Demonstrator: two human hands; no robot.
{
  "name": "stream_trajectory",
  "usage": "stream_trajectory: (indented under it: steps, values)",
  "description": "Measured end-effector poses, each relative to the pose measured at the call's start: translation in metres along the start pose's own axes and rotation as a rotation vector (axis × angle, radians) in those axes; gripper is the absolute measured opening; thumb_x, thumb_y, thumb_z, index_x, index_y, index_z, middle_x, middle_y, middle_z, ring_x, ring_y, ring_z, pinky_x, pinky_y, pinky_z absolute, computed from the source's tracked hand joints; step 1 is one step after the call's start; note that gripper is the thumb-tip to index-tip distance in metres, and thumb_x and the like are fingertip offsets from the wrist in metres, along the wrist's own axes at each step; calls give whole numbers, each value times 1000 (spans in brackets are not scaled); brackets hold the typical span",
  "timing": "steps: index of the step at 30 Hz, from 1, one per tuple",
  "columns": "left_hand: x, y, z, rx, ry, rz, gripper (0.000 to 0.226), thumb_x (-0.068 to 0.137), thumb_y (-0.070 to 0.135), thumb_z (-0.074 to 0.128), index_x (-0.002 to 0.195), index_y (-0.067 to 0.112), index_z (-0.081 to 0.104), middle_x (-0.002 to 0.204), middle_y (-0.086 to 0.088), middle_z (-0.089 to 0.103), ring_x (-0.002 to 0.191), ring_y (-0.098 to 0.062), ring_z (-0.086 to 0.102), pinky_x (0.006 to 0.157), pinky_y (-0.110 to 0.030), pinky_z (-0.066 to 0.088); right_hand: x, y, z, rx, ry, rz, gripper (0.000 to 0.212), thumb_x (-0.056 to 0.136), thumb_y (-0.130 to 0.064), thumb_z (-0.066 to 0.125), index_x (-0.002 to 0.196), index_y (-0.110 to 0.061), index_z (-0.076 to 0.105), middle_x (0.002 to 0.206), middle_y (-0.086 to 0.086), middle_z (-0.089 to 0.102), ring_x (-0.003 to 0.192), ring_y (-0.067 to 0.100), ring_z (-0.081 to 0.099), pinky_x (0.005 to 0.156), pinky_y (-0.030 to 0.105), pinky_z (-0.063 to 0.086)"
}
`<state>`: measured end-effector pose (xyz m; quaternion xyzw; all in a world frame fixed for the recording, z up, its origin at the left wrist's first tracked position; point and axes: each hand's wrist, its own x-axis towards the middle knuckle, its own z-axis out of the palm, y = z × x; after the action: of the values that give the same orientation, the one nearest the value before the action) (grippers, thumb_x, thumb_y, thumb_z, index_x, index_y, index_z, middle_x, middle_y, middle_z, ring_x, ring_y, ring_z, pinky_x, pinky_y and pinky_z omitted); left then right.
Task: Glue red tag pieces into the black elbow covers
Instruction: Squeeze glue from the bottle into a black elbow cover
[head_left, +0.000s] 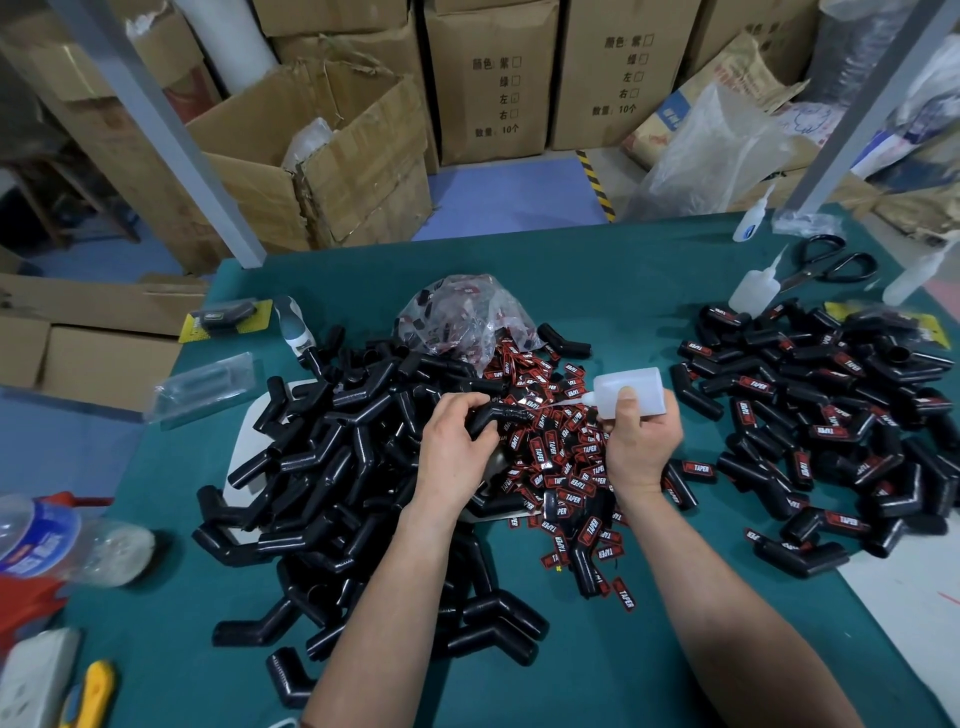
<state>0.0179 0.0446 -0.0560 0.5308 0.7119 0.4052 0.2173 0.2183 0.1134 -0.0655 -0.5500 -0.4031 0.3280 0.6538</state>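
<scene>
My left hand (457, 441) grips a black elbow cover (498, 415) above the middle of the green table. A white glue bottle (631, 389) lies sideways in my right hand (641, 441), its nozzle pointing left at the cover's end. Under both hands spreads a heap of red tag pieces (561, 457), spilling from a clear plastic bag (462, 317). Bare black elbow covers (337, 467) are piled on the left. On the right lies a pile of covers with red tags on them (831, 415).
Spare glue bottles (753, 286) and black scissors (831, 262) lie at the back right. A water bottle (57, 540), a yellow utility knife (96, 691) and a white power strip (31, 675) sit at the near left edge. Cardboard boxes (322, 161) stand behind the table.
</scene>
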Motion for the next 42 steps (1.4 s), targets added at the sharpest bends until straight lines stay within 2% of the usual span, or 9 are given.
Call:
stream_trajectory:
  steps: [5, 11, 17, 24, 27, 34, 36, 40, 42]
  values:
    - [0, 0, 0, -2, -3, 3, 30, 93, 13, 73, 122, 19, 69, 111, 25, 56, 108, 26, 48, 90, 4, 33, -2, -2, 1, -17, -10, -12, 19, 80, -45, 58, 80, -27, 52, 76, -10, 54, 64, -10, 56, 56, 7, 41]
    - [-1, 1, 0, -6, 1, 9, 29, 92, 11, 73, 120, 18, 69, 110, 25, 56, 104, 20, 52, 88, 2, 35, -3, 0, 2, -3, -15, -11, 32, 79, -46, 57, 83, -14, 54, 74, -10, 53, 62, -10, 54, 56, 7, 40]
    - [0, 1, 0, -5, 0, 8, 30, 91, 11, 73, 120, 19, 69, 110, 27, 56, 106, 22, 50, 90, 3, 34, 0, 1, 0, -20, -3, -8, 19, 79, -46, 58, 79, -27, 52, 74, -10, 55, 62, -9, 54, 57, 8, 41]
    - [0, -1, 1, -3, 5, 11, 31, 91, 11, 74, 121, 19, 69, 111, 26, 56, 108, 22, 50, 91, 2, 34, -1, 1, 1, -17, -10, -6, 19, 80, -44, 59, 80, -26, 53, 74, -11, 54, 62, -10, 54, 55, 8, 41]
    - [0, -1, 1, -1, 6, 9, 32, 92, 12, 74, 122, 19, 69, 111, 25, 56, 107, 22, 51, 90, 3, 34, 0, 0, 0, -8, -3, -8, 25, 80, -44, 59, 82, -20, 55, 75, -11, 55, 63, -11, 55, 56, 7, 41]
    - [0, -1, 1, -1, 4, 6, 31, 92, 11, 73, 122, 18, 69, 111, 25, 56, 107, 20, 52, 90, 3, 35, -1, -2, 0, -14, -16, -10, 18, 80, -45, 59, 80, -28, 53, 75, -10, 55, 62, -10, 55, 55, 9, 42]
    - [0, -1, 0, -5, -2, -1, 31, 93, 12, 73, 123, 19, 68, 112, 24, 56, 105, 16, 55, 90, 2, 36, -1, -1, -1, -19, -12, -13, 19, 80, -45, 58, 80, -27, 53, 75, -10, 55, 62, -10, 55, 55, 8, 42]
    - [0, 0, 0, -7, 2, 5, 31, 92, 11, 73, 121, 18, 69, 114, 19, 58, 105, 23, 51, 90, 3, 34, 1, 1, 0, -11, 3, -9, 32, 79, -46, 58, 85, -14, 55, 75, -9, 55, 62, -9, 55, 56, 8, 42]
    - [0, 1, 1, -18, 7, 4, 29, 91, 10, 74, 119, 17, 70, 110, 20, 58, 97, 20, 54, 87, 2, 35, 0, 1, 1, -3, 4, -8, 27, 79, -45, 57, 82, -18, 54, 73, -9, 55, 60, -9, 54, 57, 8, 41]
